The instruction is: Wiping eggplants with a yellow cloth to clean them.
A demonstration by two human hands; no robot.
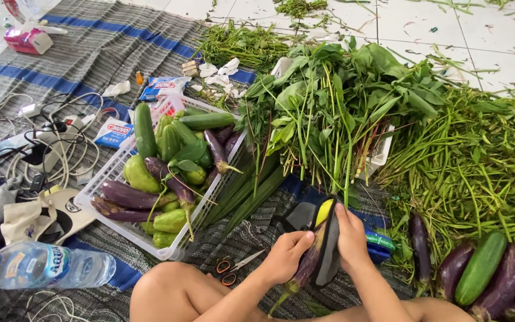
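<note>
I'm mid-wrap: left hand [284, 256] grips the purple eggplant [306, 265], right hand [350, 235] pinches the black-yellow sleeve [327, 241] at twelve o'clock; next calls for steadying.

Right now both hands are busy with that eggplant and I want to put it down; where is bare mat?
Bare striped mat shows between the white basket, the scissors and the left hand. Another free patch lies far left, above the tangled cables. Right of the right hand is crowded with long beans and loose eggplants.
</note>
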